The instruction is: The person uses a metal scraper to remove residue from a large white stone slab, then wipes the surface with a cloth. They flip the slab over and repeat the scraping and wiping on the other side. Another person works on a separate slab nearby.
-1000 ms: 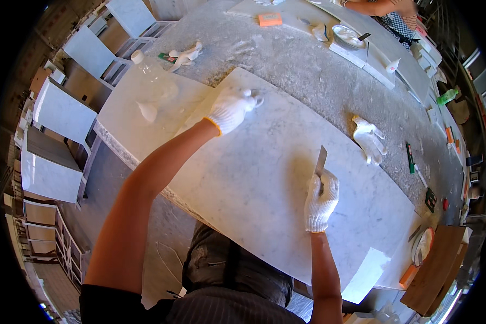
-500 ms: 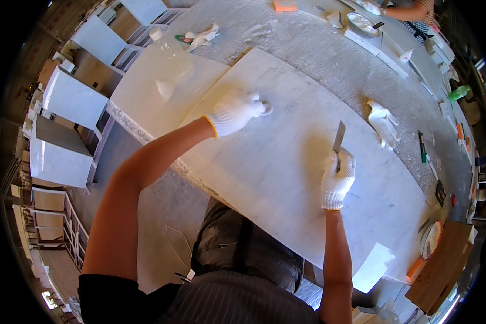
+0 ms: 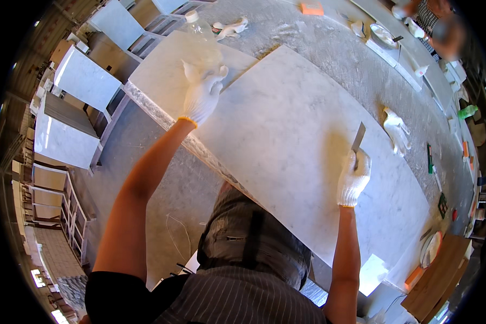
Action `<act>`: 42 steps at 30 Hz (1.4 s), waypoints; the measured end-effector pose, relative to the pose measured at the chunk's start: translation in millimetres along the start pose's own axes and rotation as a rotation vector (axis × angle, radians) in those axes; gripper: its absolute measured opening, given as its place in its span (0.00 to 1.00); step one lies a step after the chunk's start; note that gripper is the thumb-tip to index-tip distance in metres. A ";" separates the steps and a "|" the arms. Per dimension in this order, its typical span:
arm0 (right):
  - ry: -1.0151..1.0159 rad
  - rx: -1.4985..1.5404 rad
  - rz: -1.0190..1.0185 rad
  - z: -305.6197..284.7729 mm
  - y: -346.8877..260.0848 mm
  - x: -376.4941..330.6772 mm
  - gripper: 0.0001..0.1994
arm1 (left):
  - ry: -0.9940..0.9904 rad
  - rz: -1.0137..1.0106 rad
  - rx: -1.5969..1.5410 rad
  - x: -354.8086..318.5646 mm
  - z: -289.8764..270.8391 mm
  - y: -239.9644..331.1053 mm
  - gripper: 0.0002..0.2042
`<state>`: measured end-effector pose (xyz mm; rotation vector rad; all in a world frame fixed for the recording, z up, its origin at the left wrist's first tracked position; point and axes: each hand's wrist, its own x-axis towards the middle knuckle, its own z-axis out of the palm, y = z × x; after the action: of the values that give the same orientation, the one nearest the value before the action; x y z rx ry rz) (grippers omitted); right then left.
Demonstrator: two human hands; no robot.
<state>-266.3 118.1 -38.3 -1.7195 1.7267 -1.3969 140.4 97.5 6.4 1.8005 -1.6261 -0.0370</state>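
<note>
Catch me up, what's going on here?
The right hand, in a white glove, grips a thin flat blade over a pale marbled slab. The gloved left hand is close to a clear capped bottle; whether it touches is unclear. A loose white glove lies on the grey table beyond the slab.

A veined slab [image 3: 286, 135], a white glove [image 3: 397, 131] and a green object [image 3: 430, 158] were borne by the grey desk [image 3: 340, 70].
</note>
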 end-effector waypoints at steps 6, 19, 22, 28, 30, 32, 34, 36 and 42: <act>-0.041 0.001 0.003 -1.7 -8.5 -5.5 0.07 | 0.034 0.126 0.203 -42.9 -17.7 10.9 0.14; -0.054 0.044 -0.031 -6.7 -9.0 -5.7 0.06 | -0.509 0.634 0.045 -123.4 14.3 137.8 0.27; -0.050 -0.007 -0.125 -23.6 -10.6 -22.8 0.06 | -0.595 0.700 -0.006 -143.1 14.6 153.4 0.26; -0.102 -0.166 -0.008 -117.3 2.6 -91.4 0.06 | -0.665 0.755 -0.067 -166.9 8.4 160.4 0.27; 0.053 -0.350 0.059 -164.0 39.9 -119.0 0.08 | -0.654 0.765 -0.074 -168.0 9.8 161.4 0.27; 0.337 -0.280 0.340 -209.6 72.4 -147.8 0.11 | -0.642 0.778 -0.062 -167.5 10.6 163.1 0.28; 0.515 -0.290 0.551 -254.3 85.6 -162.6 0.11 | -0.646 0.763 -0.057 -171.1 11.3 159.5 0.28; 0.653 -0.259 0.597 -291.2 104.0 -179.5 0.12 | -0.641 0.769 -0.047 -173.4 12.6 157.8 0.28; 0.717 -0.412 0.610 -311.5 122.9 -182.9 0.16 | -0.714 0.770 -0.015 -174.2 7.9 149.6 0.25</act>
<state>-543.8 378.9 -62.9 -0.6884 2.7641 -1.5034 -29.1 252.5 2.9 1.0744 -2.7154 -0.3698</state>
